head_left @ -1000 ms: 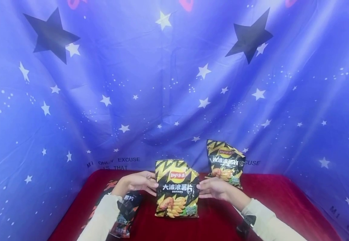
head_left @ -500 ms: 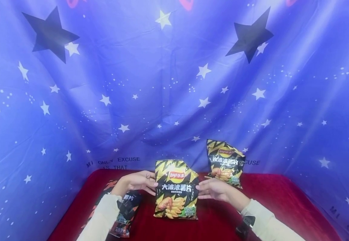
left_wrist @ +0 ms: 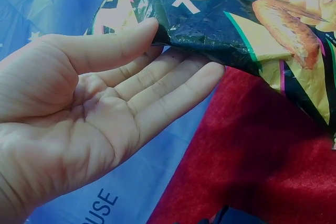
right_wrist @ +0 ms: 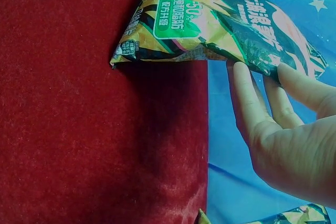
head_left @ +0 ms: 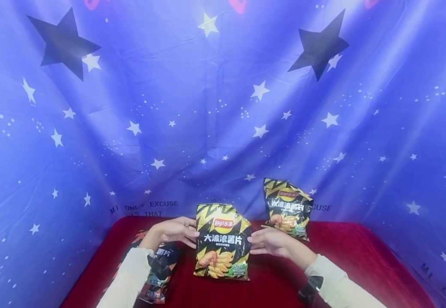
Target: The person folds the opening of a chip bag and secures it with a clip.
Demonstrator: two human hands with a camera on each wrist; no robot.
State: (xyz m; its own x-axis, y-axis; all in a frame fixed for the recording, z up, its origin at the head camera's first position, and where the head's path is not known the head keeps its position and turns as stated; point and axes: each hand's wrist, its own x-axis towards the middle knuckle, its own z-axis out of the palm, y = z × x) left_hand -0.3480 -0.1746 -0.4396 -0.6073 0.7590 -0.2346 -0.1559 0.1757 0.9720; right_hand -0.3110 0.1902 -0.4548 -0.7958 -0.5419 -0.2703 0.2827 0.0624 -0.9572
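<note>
In the head view a yellow-and-black Lay's potato chip bag (head_left: 223, 244) is held upright over the red cloth, its printed front toward me. My left hand (head_left: 176, 231) pinches its left edge, thumb on the front and fingers behind. My right hand (head_left: 272, 242) pinches the right edge in the same way. The left wrist view has the left hand (left_wrist: 105, 87) close up, with the bag (left_wrist: 210, 30) at its fingertips. In the right wrist view the right hand (right_wrist: 289, 124) grips the other side of the bag (right_wrist: 210, 24). Its torn-looking upper right corner slopes down.
A second yellow-and-black chip bag (head_left: 288, 209) stands at the back right, near the blue star-print curtain (head_left: 215, 107). Dark chip bags with red and orange print (head_left: 165, 269) lie at the left, partly under my left forearm. Red cloth (head_left: 361, 265) covers the table.
Both hands and the held chip bag have shifted slightly left, and the bag leans a little differently. The other bags have stayed in place.
</note>
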